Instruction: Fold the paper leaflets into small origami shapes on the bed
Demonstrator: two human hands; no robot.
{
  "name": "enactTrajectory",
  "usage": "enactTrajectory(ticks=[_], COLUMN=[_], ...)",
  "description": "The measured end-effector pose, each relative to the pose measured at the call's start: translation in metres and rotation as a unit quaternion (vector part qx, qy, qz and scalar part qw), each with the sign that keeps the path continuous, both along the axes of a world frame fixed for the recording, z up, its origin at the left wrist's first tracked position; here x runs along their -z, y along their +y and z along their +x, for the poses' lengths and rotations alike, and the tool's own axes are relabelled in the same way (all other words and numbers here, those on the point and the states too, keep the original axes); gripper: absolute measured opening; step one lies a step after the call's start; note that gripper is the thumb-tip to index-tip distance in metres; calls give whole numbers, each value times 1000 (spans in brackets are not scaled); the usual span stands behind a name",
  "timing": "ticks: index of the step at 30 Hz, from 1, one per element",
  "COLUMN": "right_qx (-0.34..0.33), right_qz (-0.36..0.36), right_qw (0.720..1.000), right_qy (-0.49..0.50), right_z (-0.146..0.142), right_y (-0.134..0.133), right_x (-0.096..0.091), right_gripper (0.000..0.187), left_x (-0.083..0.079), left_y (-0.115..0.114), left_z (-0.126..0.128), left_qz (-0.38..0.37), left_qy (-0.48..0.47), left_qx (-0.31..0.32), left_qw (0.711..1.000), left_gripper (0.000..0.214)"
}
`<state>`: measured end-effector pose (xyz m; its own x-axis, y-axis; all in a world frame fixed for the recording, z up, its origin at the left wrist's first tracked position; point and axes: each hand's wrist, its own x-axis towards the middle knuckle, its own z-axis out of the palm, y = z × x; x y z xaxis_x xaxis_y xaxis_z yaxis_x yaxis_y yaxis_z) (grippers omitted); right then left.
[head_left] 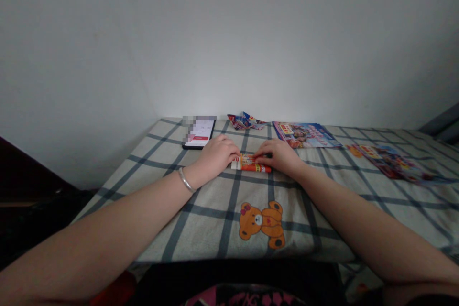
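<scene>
A small folded piece of printed paper (251, 165), orange, red and yellow with a pale left end, lies flat on the checked tablecloth. My left hand (218, 154) rests at its left end, fingers close together and the tips pressed on the paper. At the right end, my right hand (281, 155) has its fingers bent over the paper with the thumb close by. Part of the paper is hidden under the fingers of both hands. A silver bangle (186, 180) circles my left wrist.
Behind my left hand lies a phone (201, 131) with its screen lit. A folded, colourful paper shape (245, 121) stands near the wall. Printed leaflets (308, 135) lie behind my right hand, and another leaflet (394, 160) is farther right. A bear print (263, 224) marks the tablecloth in front.
</scene>
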<state>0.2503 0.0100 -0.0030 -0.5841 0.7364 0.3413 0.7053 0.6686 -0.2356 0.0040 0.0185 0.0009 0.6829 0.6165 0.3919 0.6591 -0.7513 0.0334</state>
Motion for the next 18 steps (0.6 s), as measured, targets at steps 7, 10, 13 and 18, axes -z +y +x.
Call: enactTrajectory(ticks=[7, 10, 13, 18], right_qx=[80, 85, 60, 4], right_qz=[50, 68, 82, 61], right_qw=[991, 987, 988, 994], right_qy=[-98, -118, -117, -89], right_z=[-12, -16, -18, -20], right_y=[-25, -31, -33, -34], right_x=[-17, -17, -15, -11], right_gripper=[34, 36, 28, 15], left_x=[-15, -19, -19, -18], left_y=[-14, -19, -22, -25], left_z=[-1, 0, 0, 1], left_qz=[3, 5, 8, 13], left_qy=[82, 104, 112, 114], left_qx=[7, -3, -7, -18], left_qw=[997, 995, 994, 993], left_gripper=[20, 23, 23, 23])
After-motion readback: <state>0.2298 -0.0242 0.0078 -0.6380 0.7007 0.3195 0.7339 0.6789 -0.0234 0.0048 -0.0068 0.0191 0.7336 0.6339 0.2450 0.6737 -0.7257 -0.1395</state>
